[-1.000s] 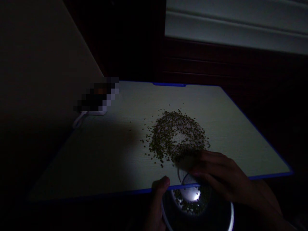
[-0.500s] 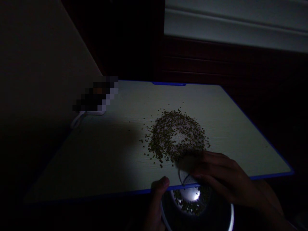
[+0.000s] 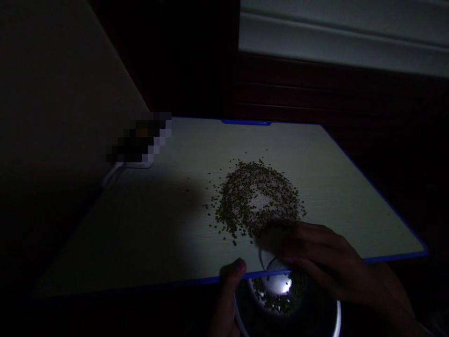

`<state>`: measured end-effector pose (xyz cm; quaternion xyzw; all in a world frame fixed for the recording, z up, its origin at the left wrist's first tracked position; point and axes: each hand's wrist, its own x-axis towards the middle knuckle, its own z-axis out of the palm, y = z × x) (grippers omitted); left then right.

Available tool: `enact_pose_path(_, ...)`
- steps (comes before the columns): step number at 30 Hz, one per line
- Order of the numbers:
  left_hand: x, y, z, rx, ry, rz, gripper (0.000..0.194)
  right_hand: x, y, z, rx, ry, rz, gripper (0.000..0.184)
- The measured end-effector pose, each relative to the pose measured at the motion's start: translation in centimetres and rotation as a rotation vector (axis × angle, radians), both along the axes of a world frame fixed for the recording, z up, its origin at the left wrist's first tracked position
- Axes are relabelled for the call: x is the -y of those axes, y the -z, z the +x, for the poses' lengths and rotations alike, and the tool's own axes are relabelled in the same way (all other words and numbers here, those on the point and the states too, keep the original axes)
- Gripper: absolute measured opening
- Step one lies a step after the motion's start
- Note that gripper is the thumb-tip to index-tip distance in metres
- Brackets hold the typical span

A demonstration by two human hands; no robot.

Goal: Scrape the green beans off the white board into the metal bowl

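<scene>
A heap of small dark green beans [image 3: 231, 196], mixed with fine pale grains [image 3: 259, 201], lies spread on a pale board [image 3: 351, 196] with a blue rim. Below the board's front edge is a round shiny bowl [image 3: 337, 318] with some of the beans inside. At its left side my left hand [image 3: 229, 290] grips the bowl, thumb up near the board's edge, other fingers hidden. My right hand [image 3: 322, 252] is at the near side of the heap, fingers bent and closed around a clear, round-edged object [image 3: 266, 257] whose kind is too dark to tell.
A blurred-out object [image 3: 140, 145] with a white edge and a light strap [image 3: 111, 175] lies at the board's back left corner. A blue handle [image 3: 245, 122] is on the board's far edge. Dark wood panelling [image 3: 298, 93] stands behind, and the room is very dim.
</scene>
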<state>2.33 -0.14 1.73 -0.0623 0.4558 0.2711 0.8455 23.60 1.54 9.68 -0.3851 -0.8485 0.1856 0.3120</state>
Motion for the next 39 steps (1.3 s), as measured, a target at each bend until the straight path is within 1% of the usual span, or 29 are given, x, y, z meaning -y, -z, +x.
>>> enact_pose_path(3,0.0,0.4,-0.3,-0.042,-0.001,0.000,0.065,0.0,0.0,0.0,0.004,0.005,0.008,0.015)
enact_pose_path(6,-0.1,1.3,-0.7,-0.067,0.005,-0.008,0.061,0.0,0.0,0.0,-0.005,-0.004,-0.007,0.014)
enact_pose_path(8,0.0,1.7,-0.9,-0.045,-0.003,-0.004,0.059,0.1,0.1,0.1,-0.002,0.000,-0.011,0.015)
enact_pose_path(10,0.0,1.7,-0.9,-0.005,-0.001,0.006,0.060,0.2,0.2,0.1,0.002,0.026,-0.010,0.017)
enact_pose_path(12,0.1,1.2,-0.7,0.020,-0.005,0.018,0.061,0.3,0.3,0.2,-0.006,0.078,-0.019,0.023)
enact_pose_path(15,0.1,0.3,-0.5,0.025,-0.044,0.017,0.064,0.4,0.2,0.4,-0.069,0.194,-0.030,0.031)
enact_pose_path(19,0.1,0.0,-0.4,-0.046,-0.019,-0.040,0.068,0.2,0.1,0.6,-0.183,0.445,0.021,0.025)
enact_pose_path(21,0.1,0.0,-0.3,-0.059,-0.035,-0.041,0.068,0.1,0.2,0.6,-0.196,0.557,0.028,0.022)
enact_pose_path(25,0.0,-0.4,0.2,-0.018,-0.097,0.013,0.070,0.1,0.7,0.5,-0.198,0.672,0.035,0.026)
enact_pose_path(28,0.0,-0.8,0.3,-0.063,-0.114,0.033,0.071,0.2,1.0,0.3,-0.226,0.766,0.054,0.024)
enact_pose_path(30,0.0,-0.6,0.2,-0.111,-0.109,0.020,0.068,0.2,0.9,0.5,-0.206,0.800,0.058,0.018)
enact_pose_path(32,0.0,-0.2,-0.1,-0.118,-0.078,0.012,0.062,0.3,0.4,0.9,-0.154,0.790,0.038,0.014)
enact_pose_path(34,0.1,0.3,-0.5,-0.092,-0.028,0.012,0.059,0.4,-0.2,1.5,-0.110,0.785,0.001,0.012)
enact_pose_path(36,0.2,0.7,-0.8,-0.054,0.013,0.017,0.059,0.6,-0.7,2.1,-0.097,0.807,0.001,0.011)
enact_pose_path(39,0.2,0.8,-1.1,-0.005,0.042,0.022,0.057,0.8,-0.9,2.6,-0.099,0.816,-0.014,0.008)
